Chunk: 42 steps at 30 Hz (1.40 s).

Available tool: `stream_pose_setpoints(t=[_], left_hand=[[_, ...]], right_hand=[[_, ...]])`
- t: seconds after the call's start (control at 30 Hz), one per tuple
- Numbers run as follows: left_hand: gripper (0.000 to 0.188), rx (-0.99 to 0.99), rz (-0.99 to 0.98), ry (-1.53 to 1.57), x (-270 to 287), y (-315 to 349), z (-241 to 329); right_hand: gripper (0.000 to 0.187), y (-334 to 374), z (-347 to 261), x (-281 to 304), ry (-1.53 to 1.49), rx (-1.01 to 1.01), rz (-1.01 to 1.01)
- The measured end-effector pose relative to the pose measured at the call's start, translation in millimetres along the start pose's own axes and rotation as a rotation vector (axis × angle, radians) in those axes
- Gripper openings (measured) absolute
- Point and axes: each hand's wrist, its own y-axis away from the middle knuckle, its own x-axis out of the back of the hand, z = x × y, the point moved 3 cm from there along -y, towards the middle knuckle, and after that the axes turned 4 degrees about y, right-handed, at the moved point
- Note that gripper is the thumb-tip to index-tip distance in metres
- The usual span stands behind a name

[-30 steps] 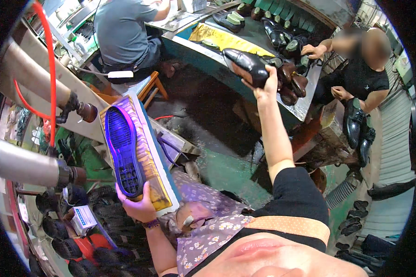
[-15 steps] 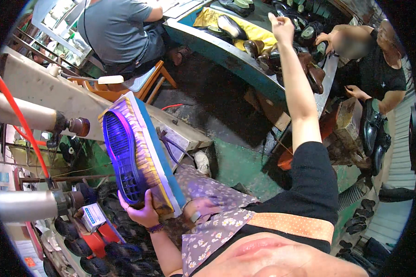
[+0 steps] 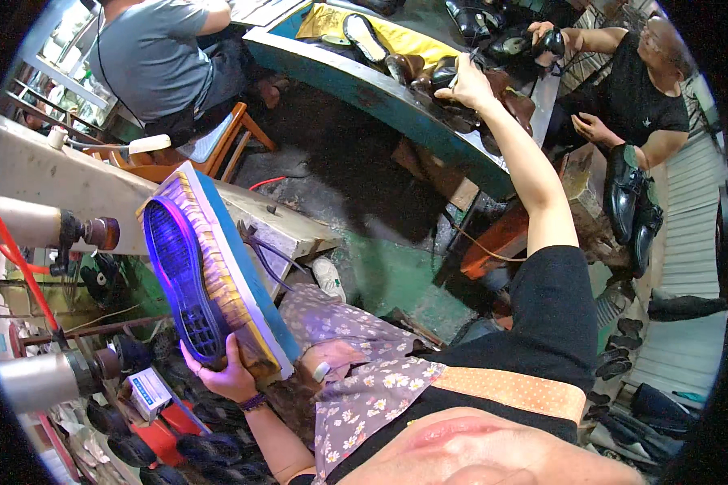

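My left hand (image 3: pixel 222 372) is closed round the heel end of a dark shoe sole (image 3: pixel 188 283), lit violet. The sole is tilted upright, its ribbed and gridded face showing. Just behind it stands a slanted board (image 3: pixel 239 287) with a blue edge and a yellow-stained face; I cannot tell whether they touch. My right arm stretches forward to the bench, where my right hand (image 3: pixel 469 87) has its thumb and fingers apart over several shoes. Nearest to it is a black shoe (image 3: pixel 443 73); whether the fingers touch it is unclear.
The long bench (image 3: pixel 356 85) holds shoes and a yellow cloth (image 3: pixel 323 24). A co-worker (image 3: pixel 623 89) at right holds a black shoe. Another person (image 3: pixel 150 65) sits far left. Metal cylinders (image 3: pixel 36 380) jut in from the left; black soles (image 3: pixel 206 449) lie below.
My right hand has come down from a raised pinch to the shoes, its fingers now apart. The view has shifted right. My left hand still holds the sole. The co-worker now lifts a black shoe.
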Motion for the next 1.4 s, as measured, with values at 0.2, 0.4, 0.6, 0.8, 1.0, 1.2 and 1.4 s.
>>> stream_pose_setpoints(t=[0.2, 0.4, 0.6, 0.8, 1.0, 1.2, 1.4], left_hand=[[0.083, 0.003, -0.005, 0.008, -0.1, -1.3, 0.5], [0.083, 0.052, -0.004, 0.074, 1.3, 0.5, -4.8], [0.084, 0.057, 0.000, 0.025, 2.7, 0.1, -3.0], [0.085, 0.108, 0.002, 0.006, -0.5, -0.4, 1.7], [0.084, 0.054, 0.020, -0.049, 3.5, 2.0, 6.4], [0.081, 0.003, 0.026, -0.014, 0.5, 3.1, 4.6], [0.082, 0.037, 0.017, -0.032, -1.9, 1.7, 8.5]], right_hand=[[0.070, -4.4, 24.8, -4.3, -0.377, -0.381, 0.417], [0.087, -12.9, 31.3, -42.2, -0.773, -0.818, 0.337], [0.076, -26.5, -9.5, -34.8, -0.677, -1.104, 0.560], [0.065, -56.4, 68.8, -59.6, -1.087, -0.995, 0.706], [0.054, -116.0, -9.8, -20.4, -1.749, -0.807, 0.529], [0.032, -194.1, -44.2, -47.3, -2.016, -0.118, 0.013], [0.032, -153.9, -45.9, -54.0, -1.787, -0.178, 0.100]])
